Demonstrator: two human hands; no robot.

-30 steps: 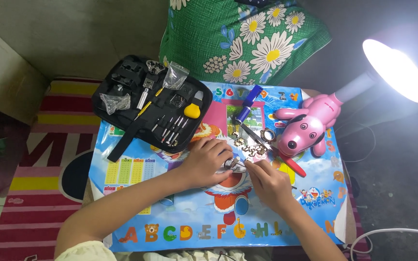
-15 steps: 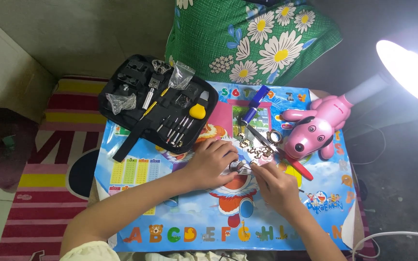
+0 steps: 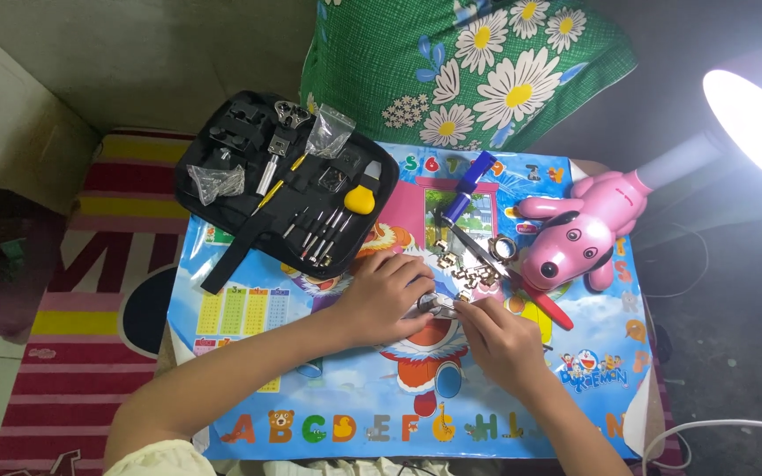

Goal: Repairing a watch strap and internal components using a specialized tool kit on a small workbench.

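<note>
Head view, looking straight down: a low counter covered with a bright cartoon alphabet mat is the landmark here. Beyond its far edge leans a green cushion printed with daisies. Off its right far corner shines a lit lamp head, and on the mat's right side stands the lamp's pink dog-shaped base. Across the mat's far left corner lies an open black tool case with small tools, two clear bags and a yellow-handled piece. Near the mat's middle the left hand and the right hand meet. Between them sits a small metal watch part; the fingers of both hands are pinched narrowly on it, though what exactly each grips is too small to tell. Just beyond the hands lie loose metal links, a blue-handled tool and a red-handled tool.
</note>
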